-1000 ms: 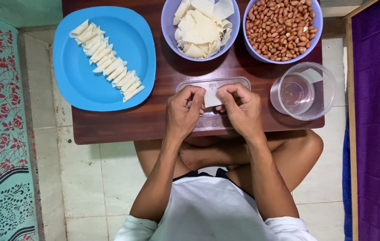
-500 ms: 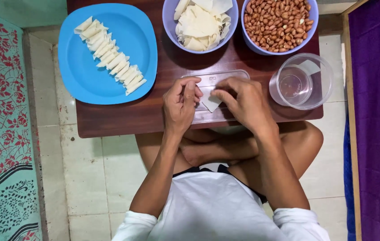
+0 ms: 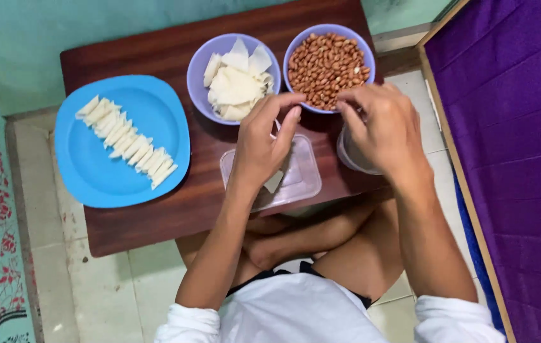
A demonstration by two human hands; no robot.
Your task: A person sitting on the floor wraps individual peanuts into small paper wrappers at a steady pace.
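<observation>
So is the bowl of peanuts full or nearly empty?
Full. The peanut bowl is heaped with peanuts to its rim, no bare bottom showing. The right hand hovers at its near edge.

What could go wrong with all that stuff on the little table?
The clear cup stands at the table's front edge under the right hand; a bump might tip it off. The clear tray also overhangs that edge. Fingers reaching at the peanut bowl could scatter peanuts.
</observation>
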